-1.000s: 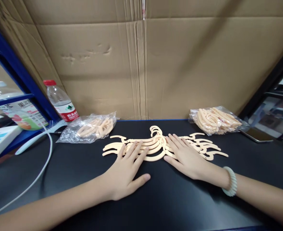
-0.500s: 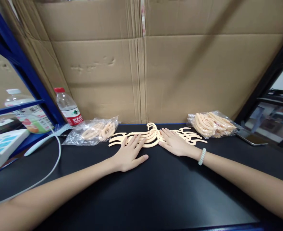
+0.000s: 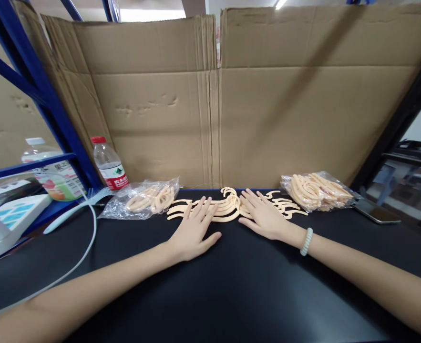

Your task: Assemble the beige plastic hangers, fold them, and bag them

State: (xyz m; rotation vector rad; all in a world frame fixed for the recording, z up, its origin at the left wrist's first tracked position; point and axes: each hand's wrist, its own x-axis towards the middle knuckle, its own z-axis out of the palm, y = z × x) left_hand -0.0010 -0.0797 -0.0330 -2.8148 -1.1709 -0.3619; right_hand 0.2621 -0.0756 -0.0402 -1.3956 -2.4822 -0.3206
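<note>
Curved, pale wood-coloured pieces (image 3: 226,218) lie in a swirling, wing-like arrangement at the back of the black table. My left hand (image 3: 194,233) rests flat with fingers spread, its fingertips over the left part of the pieces. Over the right part lies my right hand (image 3: 263,216), palm down and fingers apart, with a pale coiled band (image 3: 306,241) round the wrist. Both hands cover some of the pieces, and neither grips anything.
A clear plastic bag (image 3: 113,208) of similar pieces lies at left, another bag (image 3: 319,190) at right beside a phone (image 3: 376,211). A red-capped bottle (image 3: 110,164) stands back left. A white cable (image 3: 94,228) crosses the left side. Cardboard (image 3: 285,109) walls the back.
The camera has tilted up, so the cardboard's top edge now shows. Both hands stay flat on the pieces, with the right hand shifted slightly.
</note>
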